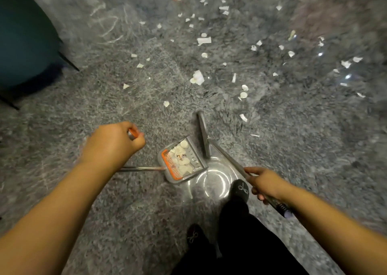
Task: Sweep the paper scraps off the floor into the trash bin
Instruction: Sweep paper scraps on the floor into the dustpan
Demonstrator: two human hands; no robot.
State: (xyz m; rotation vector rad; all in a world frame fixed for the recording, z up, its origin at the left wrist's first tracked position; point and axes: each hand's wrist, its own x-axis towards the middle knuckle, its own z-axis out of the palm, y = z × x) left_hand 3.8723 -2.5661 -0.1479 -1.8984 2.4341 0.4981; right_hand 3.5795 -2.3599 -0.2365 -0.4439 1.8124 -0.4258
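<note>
Scraps (181,159) in dustpan (196,161); left grip (114,143) around its handle (132,132), right grip (265,182) around broom (225,156).

Open carpet (62,149) is seen on the left and near side. The near middle is taken up by the dustpan (183,162), the broom (204,134) just beside it and a shoe (239,188). A blue chair (25,33) blocks the far left. Paper scraps (204,41) are scattered across the far right.
</note>
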